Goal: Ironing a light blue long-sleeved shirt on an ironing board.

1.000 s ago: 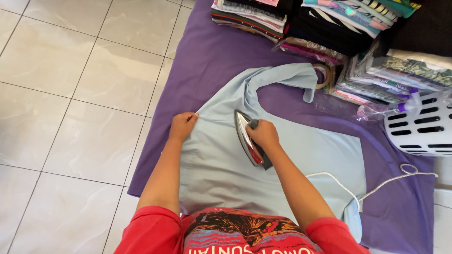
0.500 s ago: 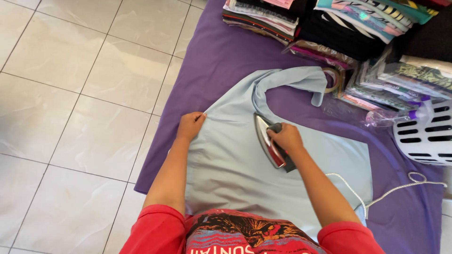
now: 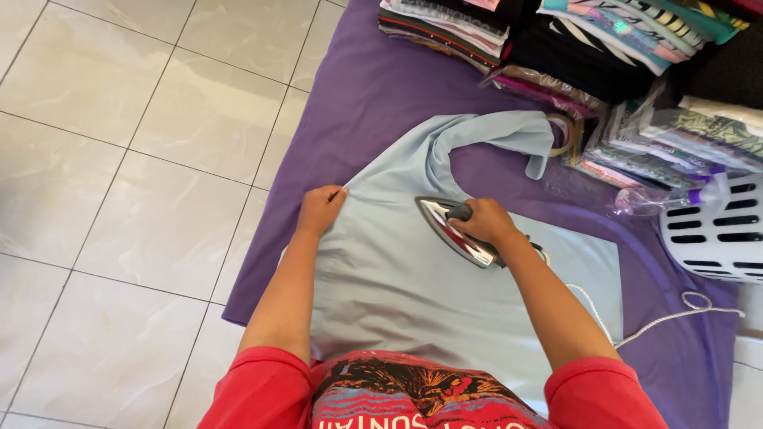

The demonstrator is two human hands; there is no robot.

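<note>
Packages lie only along the upper right of the frame. A row of flat clear plastic packets — each wrapping folded patterned cloth in greens, pinks and greys — overlaps on the purple sheet, just left of the white slotted basket. Further up, two more glossy wrapped bundles lie at the foot of the folded clothes stacks (their contents dark pink and brown). No signs or screens show.
</note>
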